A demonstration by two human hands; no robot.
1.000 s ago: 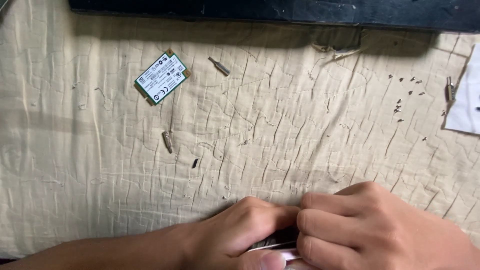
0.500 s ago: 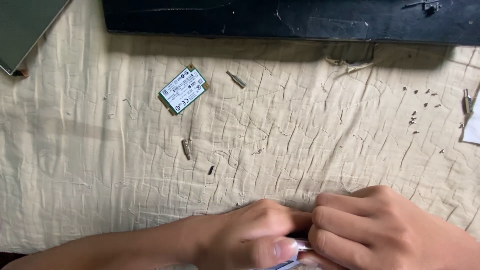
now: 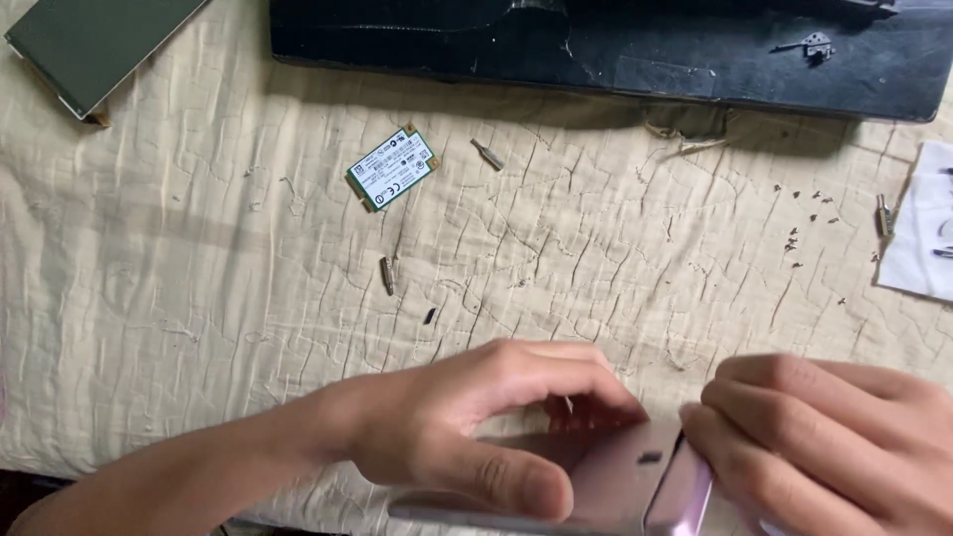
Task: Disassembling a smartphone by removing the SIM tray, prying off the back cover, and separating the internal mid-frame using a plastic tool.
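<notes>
— Where are we? Our left hand [image 3: 447,427] pinches the flat silvery metal plate [image 3: 596,476] at the near edge of the cloth-covered counter [image 3: 199,298], thumb on top. Our right hand [image 3: 824,437] is curled, fingertips pressed against the plate's right end.

— So we're prying it apart; next needs a firmer grip. Since earlier, our hands have spread apart, baring the plate.

The silver panel [image 3: 615,476] runs off the frame's bottom edge; the tiny dark specks [image 3: 804,233] at right are too small to identify.
</notes>
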